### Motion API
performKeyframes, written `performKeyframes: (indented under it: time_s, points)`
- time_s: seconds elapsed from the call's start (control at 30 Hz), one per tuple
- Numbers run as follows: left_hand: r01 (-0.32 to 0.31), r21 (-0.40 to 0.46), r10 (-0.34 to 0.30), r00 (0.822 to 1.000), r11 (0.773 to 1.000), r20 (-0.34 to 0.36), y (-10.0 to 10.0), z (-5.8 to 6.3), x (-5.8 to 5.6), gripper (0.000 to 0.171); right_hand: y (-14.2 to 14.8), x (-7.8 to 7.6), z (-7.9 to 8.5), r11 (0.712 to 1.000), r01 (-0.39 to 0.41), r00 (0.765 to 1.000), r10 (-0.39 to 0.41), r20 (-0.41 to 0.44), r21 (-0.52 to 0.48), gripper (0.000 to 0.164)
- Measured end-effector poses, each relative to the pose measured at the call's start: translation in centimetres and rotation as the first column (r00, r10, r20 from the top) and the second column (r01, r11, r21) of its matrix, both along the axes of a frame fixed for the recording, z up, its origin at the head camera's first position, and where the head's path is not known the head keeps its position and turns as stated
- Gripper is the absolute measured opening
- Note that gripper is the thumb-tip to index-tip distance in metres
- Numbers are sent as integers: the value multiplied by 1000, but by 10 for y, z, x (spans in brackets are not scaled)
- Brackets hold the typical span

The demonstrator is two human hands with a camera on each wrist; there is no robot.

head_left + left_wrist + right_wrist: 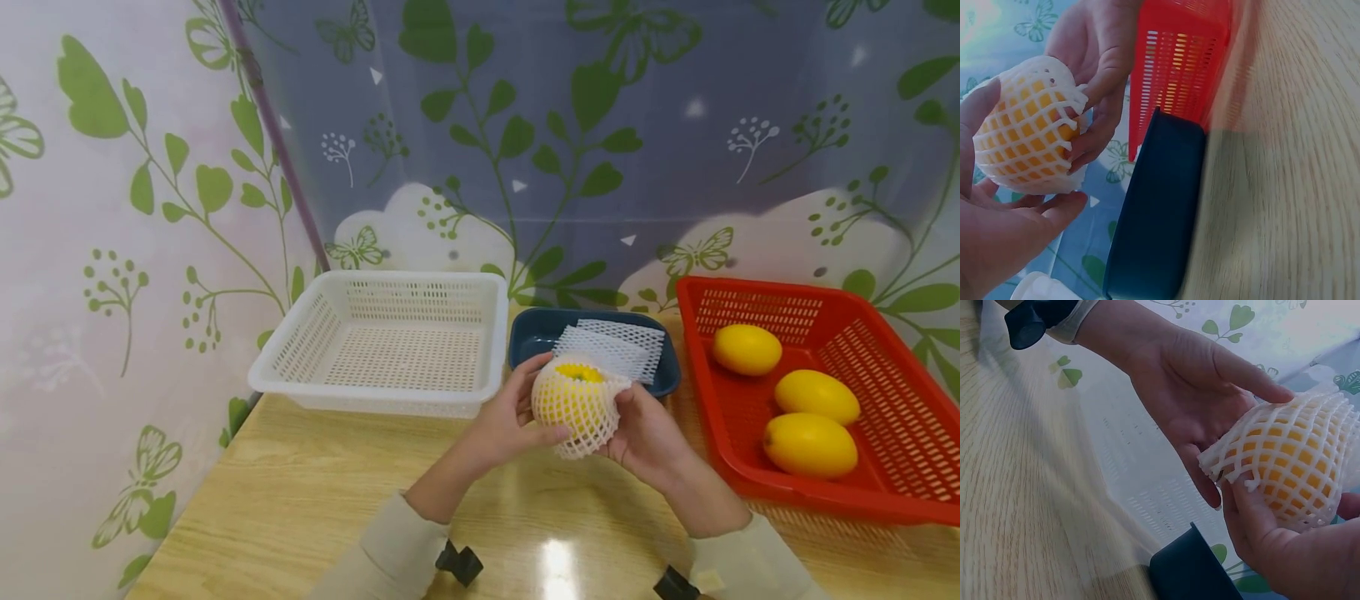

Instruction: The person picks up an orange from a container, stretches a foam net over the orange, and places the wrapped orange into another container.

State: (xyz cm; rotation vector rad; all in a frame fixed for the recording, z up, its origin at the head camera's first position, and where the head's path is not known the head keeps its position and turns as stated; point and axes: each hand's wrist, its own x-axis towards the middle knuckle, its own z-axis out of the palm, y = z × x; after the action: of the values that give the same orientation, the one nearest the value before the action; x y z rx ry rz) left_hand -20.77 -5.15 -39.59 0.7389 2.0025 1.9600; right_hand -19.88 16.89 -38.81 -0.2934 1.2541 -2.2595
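A yellow oval fruit (579, 373), with a green spot at its top, sits inside a white foam net sleeve (576, 421). My left hand (498, 425) holds the sleeved fruit from the left, thumb in front and fingers round the far side. From the right, my right hand (648, 437) grips the sleeve's edge; in the left wrist view its fingers (1094, 140) reach in at the net's rim. Behind the hands, flat white foam nets (607, 354) lie across a dark blue tray (534, 329).
A white perforated basket (405, 396) stands at the back left. The red basket (697, 383) on the right holds several yellow fruits (810, 446). All stand on a wood-grain table (322, 500), with a leaf-patterned curtain (480, 200) behind.
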Motion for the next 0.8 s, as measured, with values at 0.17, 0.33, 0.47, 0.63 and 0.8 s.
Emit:
performKeyframes:
  time_s: [0.17,0.33,0.47,0.63,0.8]
  points:
    - [-33,-89,24,995,996,-102,1,-1,1,94,-1,0,1,999,14,1000,-15,18,47,37]
    - [-56,-89,44,991,995,-130,1,-3,2,94,-2,0,0,999,-8,1000,7,23,35,40]
    - [-77,-59,70,992,995,-110,1,-4,2,89,-3,1,1,999,-29,999,29,14,40,39]
    - [-120,-57,116,991,991,-71,2,-2,2,88,-3,1,2,990,-12,1000,15,-25,137,35]
    - [-146,-49,146,989,988,-4,0,-1,2,86,-5,0,6,933,65,992,-23,-121,353,42]
